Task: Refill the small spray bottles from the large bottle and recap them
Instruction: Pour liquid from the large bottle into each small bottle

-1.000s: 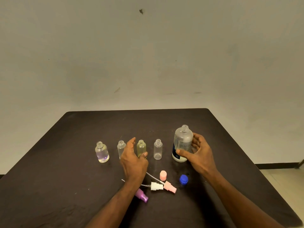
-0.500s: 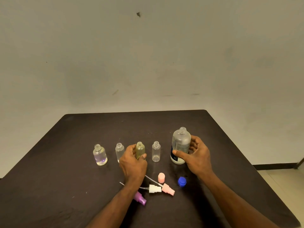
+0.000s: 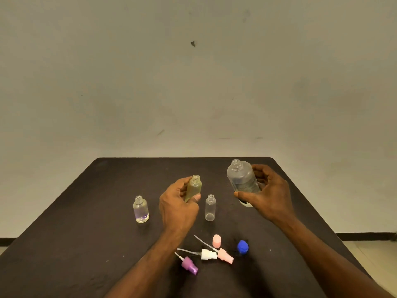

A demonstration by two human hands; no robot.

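Plastic spray heads lie nearest on the dark table (image 3: 86, 222): purple (image 3: 189, 265), white (image 3: 208, 254), pink (image 3: 224, 255), beside a pink cap (image 3: 216, 241) and blue cap (image 3: 243, 247). Beyond, two clear small bottles (image 3: 210, 208) stand uncapped. The left hand (image 3: 177, 208) grips an olive-tinted bottle (image 3: 194, 187), hiding its base; the right hand (image 3: 268, 195) clasps the tilted large bottle (image 3: 241, 179).
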